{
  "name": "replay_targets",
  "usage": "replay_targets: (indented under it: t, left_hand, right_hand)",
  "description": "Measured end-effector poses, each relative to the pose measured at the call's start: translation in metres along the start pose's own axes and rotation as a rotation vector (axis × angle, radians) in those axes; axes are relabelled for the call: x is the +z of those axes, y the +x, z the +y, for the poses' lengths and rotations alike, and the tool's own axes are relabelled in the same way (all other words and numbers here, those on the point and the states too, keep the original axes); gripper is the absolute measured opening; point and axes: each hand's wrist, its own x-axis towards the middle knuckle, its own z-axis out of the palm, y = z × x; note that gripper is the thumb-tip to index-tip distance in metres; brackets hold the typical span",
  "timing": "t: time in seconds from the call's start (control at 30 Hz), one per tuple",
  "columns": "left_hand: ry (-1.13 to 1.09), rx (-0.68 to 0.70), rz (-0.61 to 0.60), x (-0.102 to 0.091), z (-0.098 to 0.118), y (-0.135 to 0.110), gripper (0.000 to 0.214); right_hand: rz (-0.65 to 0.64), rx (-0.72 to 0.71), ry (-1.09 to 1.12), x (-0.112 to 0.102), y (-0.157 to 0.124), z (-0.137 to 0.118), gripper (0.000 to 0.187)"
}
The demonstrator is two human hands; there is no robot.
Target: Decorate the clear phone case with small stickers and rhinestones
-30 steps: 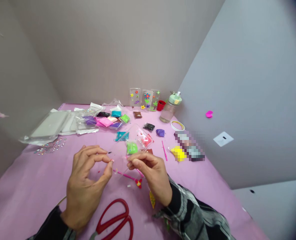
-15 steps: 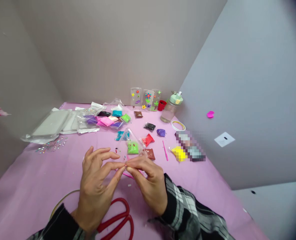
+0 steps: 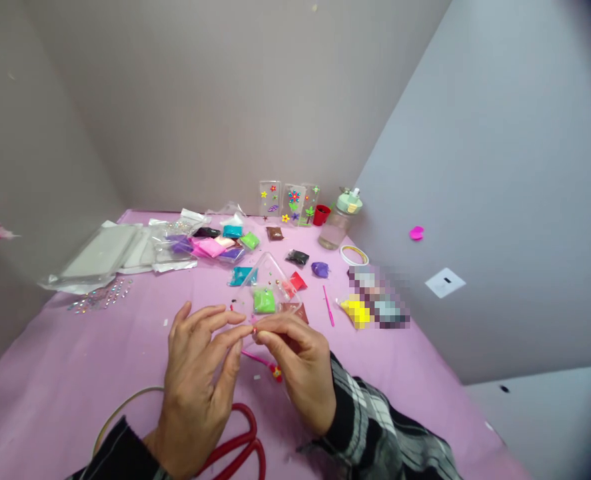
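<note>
step: a tiny bead, too small to make out, is judged pressed onto the clear phone case | left hand: fingertips pinched at the case's near edge | right hand: closed on the case, tilted above the pink table | next: steady, light pressure is called for | red scissors lie near

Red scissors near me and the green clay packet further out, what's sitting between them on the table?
In the head view, both hands, left hand and right hand, lie between the red scissors and the green clay packet, pinching a clear case.
</note>
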Motion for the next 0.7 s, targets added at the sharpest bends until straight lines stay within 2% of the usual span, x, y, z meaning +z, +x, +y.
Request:
replay_targets:
  t: [0.2,0.43,0.57,0.7]
  left_hand:
    - [-0.01,-0.044,0.034,0.0,-0.003,0.003,0.014]
    - [-0.023,-0.043,0.011,0.0,-0.004,0.003,0.017]
    - [-0.029,-0.072,0.023,0.0,0.0,0.003,0.014]
    - [-0.019,-0.096,0.048,-0.001,0.002,0.004,0.013]
  right_hand:
    - [-0.055,-0.136,-0.082,0.001,-0.007,0.0,0.013]
    - [-0.097,-0.245,-0.181,0.001,-0.011,0.004,0.02]
    - [-0.106,-0.179,-0.088,0.003,-0.01,0.002,0.018]
    - [-0.118,-0.01,0.088,0.005,-0.006,-0.002,0.011]
